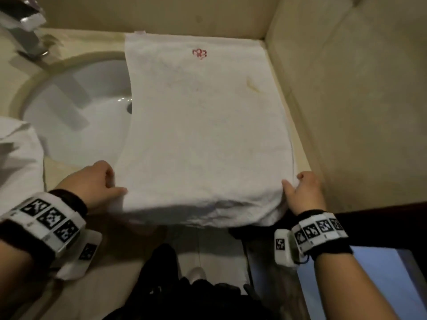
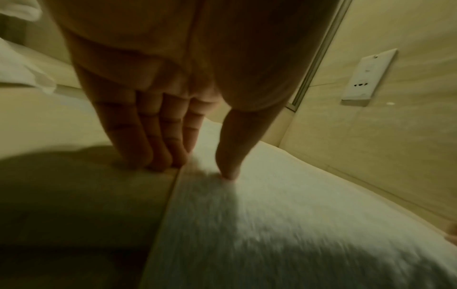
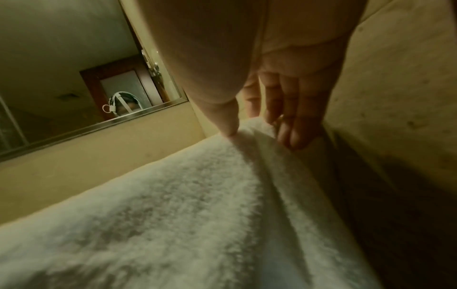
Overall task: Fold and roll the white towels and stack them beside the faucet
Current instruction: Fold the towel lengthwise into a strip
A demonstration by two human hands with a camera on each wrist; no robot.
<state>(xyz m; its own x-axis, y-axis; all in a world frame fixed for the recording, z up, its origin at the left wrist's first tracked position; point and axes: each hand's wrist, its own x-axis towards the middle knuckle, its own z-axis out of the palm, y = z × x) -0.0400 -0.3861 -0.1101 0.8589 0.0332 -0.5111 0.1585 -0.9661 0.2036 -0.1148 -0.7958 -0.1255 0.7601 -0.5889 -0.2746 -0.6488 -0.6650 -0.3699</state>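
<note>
A white towel [image 1: 203,125] with a small red emblem near its far end lies flat on the beige counter [image 1: 87,40], right of the basin, its left edge over the basin rim. Its near end reaches past the counter's front edge. My left hand [image 1: 116,184] holds the near left corner, thumb on top, fingers along the edge. My right hand [image 1: 292,180] pinches the near right corner. In the left wrist view the thumb of the left hand [image 2: 195,170] presses the towel [image 2: 284,224]. In the right wrist view the right hand [image 3: 259,135] bunches a fold of towel [image 3: 173,215].
The chrome faucet [image 1: 25,26] stands at the far left behind the white basin [image 1: 80,107]. Another white towel [image 1: 16,158] lies crumpled at the left edge. A beige wall [image 1: 358,112] runs close along the towel's right side. A wall socket [image 2: 368,74] and a mirror [image 3: 61,78] are on the walls.
</note>
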